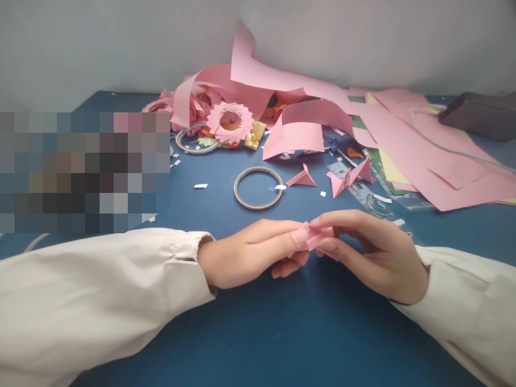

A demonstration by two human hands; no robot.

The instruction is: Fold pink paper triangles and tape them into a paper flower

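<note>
Between my two hands is a small folded piece of pink paper, held just above the blue table. My left hand pinches its left end, thumb on top and fingers curled beneath. At the other end, the thumb and fingertips of my right hand close on it. Part of the folds is covered by my fingers. Beyond my hands lie a pink folded paper triangle and more pink folded pieces. A thin tape ring rests flat to the left of them.
A pink paper ring of pleated pieces stands at the back beside a yellow folded piece. Curled pink sheets and stacked coloured paper fill the back right. A dark object with a cable sits there. White scraps are scattered about.
</note>
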